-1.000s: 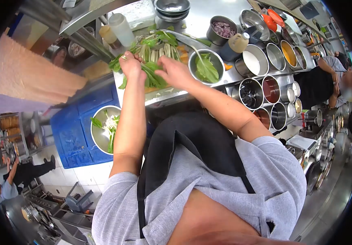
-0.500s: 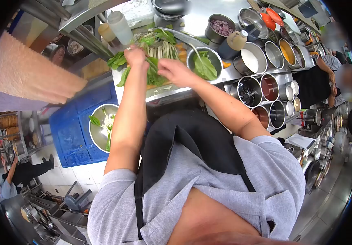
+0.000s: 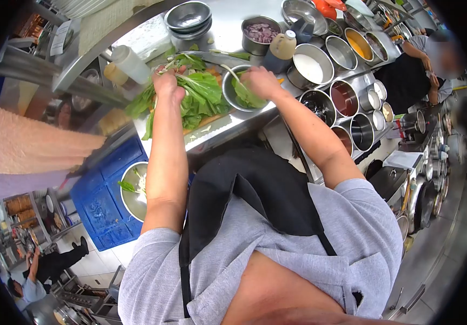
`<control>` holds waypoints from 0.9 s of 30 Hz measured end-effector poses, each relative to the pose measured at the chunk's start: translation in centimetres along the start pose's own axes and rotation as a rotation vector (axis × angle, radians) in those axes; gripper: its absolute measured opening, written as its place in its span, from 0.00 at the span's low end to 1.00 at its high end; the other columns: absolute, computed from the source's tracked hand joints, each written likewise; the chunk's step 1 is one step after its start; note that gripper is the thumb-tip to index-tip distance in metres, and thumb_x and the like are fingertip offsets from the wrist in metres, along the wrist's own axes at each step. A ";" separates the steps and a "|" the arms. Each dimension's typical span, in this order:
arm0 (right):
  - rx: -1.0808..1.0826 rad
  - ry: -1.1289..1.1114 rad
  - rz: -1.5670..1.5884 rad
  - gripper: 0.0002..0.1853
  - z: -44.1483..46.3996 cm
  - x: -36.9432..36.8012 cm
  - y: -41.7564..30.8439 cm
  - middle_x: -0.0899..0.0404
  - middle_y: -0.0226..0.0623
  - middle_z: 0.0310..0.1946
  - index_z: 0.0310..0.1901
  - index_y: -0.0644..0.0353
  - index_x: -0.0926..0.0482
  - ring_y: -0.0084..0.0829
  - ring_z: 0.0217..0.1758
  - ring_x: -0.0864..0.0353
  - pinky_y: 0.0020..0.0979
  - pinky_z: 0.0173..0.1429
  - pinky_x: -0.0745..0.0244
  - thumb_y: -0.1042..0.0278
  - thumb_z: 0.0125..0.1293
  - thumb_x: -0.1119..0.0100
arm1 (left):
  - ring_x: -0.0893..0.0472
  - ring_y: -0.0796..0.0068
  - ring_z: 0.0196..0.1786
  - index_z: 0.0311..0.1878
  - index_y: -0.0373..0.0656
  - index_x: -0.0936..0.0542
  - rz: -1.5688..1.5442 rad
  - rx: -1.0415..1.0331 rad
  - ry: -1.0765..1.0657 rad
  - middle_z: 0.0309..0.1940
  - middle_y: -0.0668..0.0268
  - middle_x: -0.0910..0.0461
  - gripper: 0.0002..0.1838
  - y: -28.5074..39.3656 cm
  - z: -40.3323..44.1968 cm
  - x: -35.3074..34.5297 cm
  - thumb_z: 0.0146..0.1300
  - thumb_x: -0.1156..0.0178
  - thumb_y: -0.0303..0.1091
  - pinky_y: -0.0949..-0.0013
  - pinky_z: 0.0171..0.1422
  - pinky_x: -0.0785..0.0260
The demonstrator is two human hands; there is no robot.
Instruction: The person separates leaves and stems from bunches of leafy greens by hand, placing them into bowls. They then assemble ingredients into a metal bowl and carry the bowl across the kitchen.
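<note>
My left hand (image 3: pixel 168 86) is closed around the stems of a bunch of leafy greens (image 3: pixel 203 92), whose broad leaves fan out to the right. The bunch lies over a cutting board (image 3: pixel 222 115) at the counter's front edge. My right hand (image 3: pixel 263 84) is at the right side of a metal bowl (image 3: pixel 228 97), touching a large green leaf (image 3: pixel 246 96) inside it. That leaf's pale stem sticks up over the bowl's left side. The right fingers are slightly smeared and partly hidden, so their grip is unclear.
Behind the bowl stand a pot of chopped purple onion (image 3: pixel 260 33) and a dark sauce bottle (image 3: pixel 280 50). Several pots, one with white contents (image 3: pixel 310 65), line the right. Squeeze bottles (image 3: pixel 130 62) stand left. Below, a bowl (image 3: pixel 130 197) rests on a blue lid (image 3: pixel 100 195). A co-worker (image 3: pixel 412 67) stands right.
My right hand has moved from the greens on the board across to the bowl on the right. My left hand stays at the stems, and the leaves now spread wider. The view has shifted.
</note>
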State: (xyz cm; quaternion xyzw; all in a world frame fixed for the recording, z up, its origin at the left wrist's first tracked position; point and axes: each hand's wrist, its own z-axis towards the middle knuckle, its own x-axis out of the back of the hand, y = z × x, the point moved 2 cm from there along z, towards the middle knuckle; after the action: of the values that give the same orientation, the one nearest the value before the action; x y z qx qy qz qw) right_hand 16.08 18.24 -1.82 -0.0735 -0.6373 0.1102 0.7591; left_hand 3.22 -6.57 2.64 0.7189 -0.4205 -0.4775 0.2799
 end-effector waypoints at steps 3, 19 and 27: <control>-0.096 0.003 0.226 0.13 1.0 3.9 -3.4 0.21 0.43 0.47 0.49 0.53 0.19 0.48 0.51 0.22 0.43 0.55 0.28 0.65 0.62 0.40 | 0.20 0.62 0.39 0.64 0.44 0.43 0.056 -0.007 0.005 0.50 0.51 0.31 0.25 -0.6 0.1 -1.1 0.66 0.55 0.16 0.54 0.38 0.23; -0.125 -0.238 1.089 0.16 2.3 3.1 -3.6 0.20 0.34 0.34 0.55 0.60 0.24 0.21 0.32 0.21 0.26 0.37 0.22 0.70 0.67 0.42 | 0.19 0.57 0.48 0.64 0.46 0.45 0.220 0.067 -0.251 0.55 0.50 0.32 0.23 -1.5 -1.4 -2.7 0.69 0.54 0.19 0.44 0.44 0.28; 0.029 0.010 0.247 0.18 1.1 6.4 -7.5 0.19 0.49 0.40 0.53 0.59 0.25 0.48 0.40 0.17 0.46 0.42 0.23 0.58 0.66 0.40 | 0.15 0.62 0.41 0.58 0.47 0.45 0.340 -0.047 -0.142 0.53 0.50 0.31 0.19 -0.8 -1.1 -2.0 0.70 0.50 0.22 0.67 0.25 0.34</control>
State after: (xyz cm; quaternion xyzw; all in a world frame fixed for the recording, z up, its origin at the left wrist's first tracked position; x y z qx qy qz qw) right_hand 16.63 12.62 6.35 -0.1411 -0.6180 0.2116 0.7439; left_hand 4.09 -4.44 3.31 0.5953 -0.5431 -0.4827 0.3430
